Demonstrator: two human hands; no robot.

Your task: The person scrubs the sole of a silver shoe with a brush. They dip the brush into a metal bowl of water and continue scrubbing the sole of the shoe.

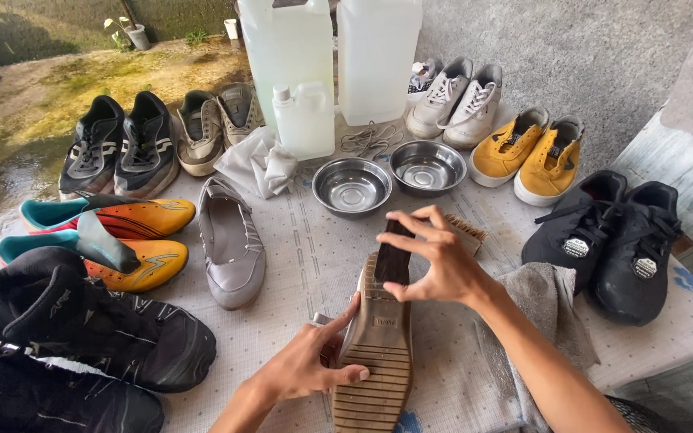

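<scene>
My left hand (308, 365) grips a flat shoe (378, 349) by its side, turned sole up with the ribbed tan sole facing me. My right hand (435, 261) holds a dark brush (395, 258) pressed against the sole near the heel end. The matching grey flat shoe (232, 244) lies upright on the table to the left. A grey cloth (547, 309) lies under my right forearm.
Two steel bowls (352, 186) (427, 167) stand behind the shoe. Several pairs of shoes ring the table: yellow sneakers (528, 154), black sneakers (603, 240), white sneakers (455, 100), orange football boots (114, 236). Large plastic jugs (286, 56) and a small bottle (305, 120) stand at the back.
</scene>
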